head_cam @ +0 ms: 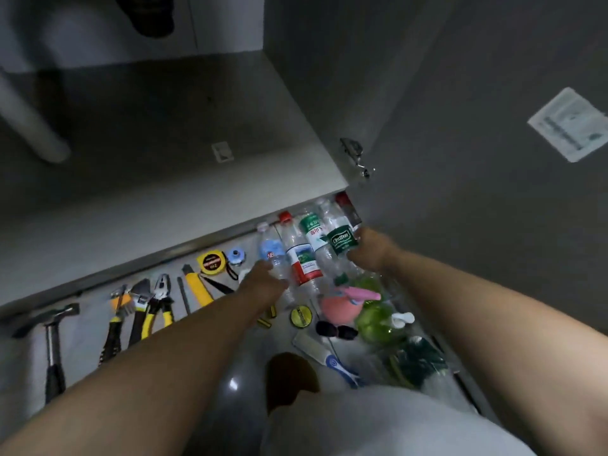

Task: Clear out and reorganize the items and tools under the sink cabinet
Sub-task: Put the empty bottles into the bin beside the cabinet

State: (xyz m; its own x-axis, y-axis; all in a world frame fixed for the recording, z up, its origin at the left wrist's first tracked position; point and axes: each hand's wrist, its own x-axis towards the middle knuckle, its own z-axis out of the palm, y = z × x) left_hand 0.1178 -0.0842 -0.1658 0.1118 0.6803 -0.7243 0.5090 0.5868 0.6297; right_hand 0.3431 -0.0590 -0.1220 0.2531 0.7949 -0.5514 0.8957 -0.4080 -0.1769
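Observation:
Several clear plastic bottles lie side by side on the floor just in front of the cabinet base. My left hand [263,282] grips the blue-labelled bottle [272,255] at the row's left end. My right hand [370,250] holds the green-labelled bottle [340,240] at the right side. Between them lie a bottle with a red and white label [302,261] and one with a green and white label [312,233]. The cabinet interior [164,126] is bare apart from a white pipe [26,120] at the left.
Tools lie in a row on the floor to the left: a hammer [52,340], pliers [159,304], a yellow utility knife [197,287], a tape measure [212,262]. Green bottles [375,320], a pink item [339,306] and a brush [339,365] lie right. The open cabinet door [493,159] stands right.

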